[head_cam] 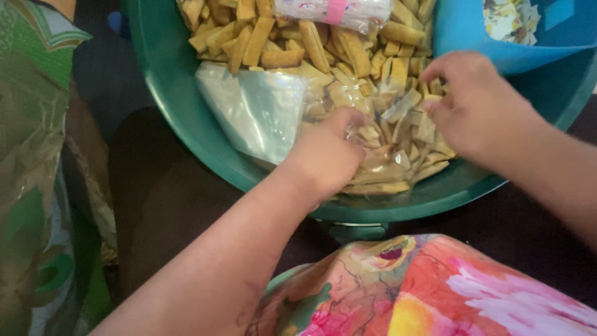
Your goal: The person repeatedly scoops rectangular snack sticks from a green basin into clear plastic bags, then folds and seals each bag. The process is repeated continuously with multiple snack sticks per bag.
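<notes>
A big green basin (186, 118) holds a heap of tan snack sticks (292, 43). My left hand (323, 155) grips a clear plastic bag (385, 137) that lies in the basin, partly filled with sticks. My right hand (479, 102) is at the bag's far side, fingers pinched on its mouth among the sticks. A second, flat clear bag (255, 109) rests on the basin's near-left wall, beside my left hand.
A blue container (472, 37) with light scraps inside sits at the basin's upper right. A wrapped packet with a pink band (336, 11) lies on the sticks at the top. Bright floral cloth (435, 292) covers my lap below. Green patterned cloth (31, 155) fills the left edge.
</notes>
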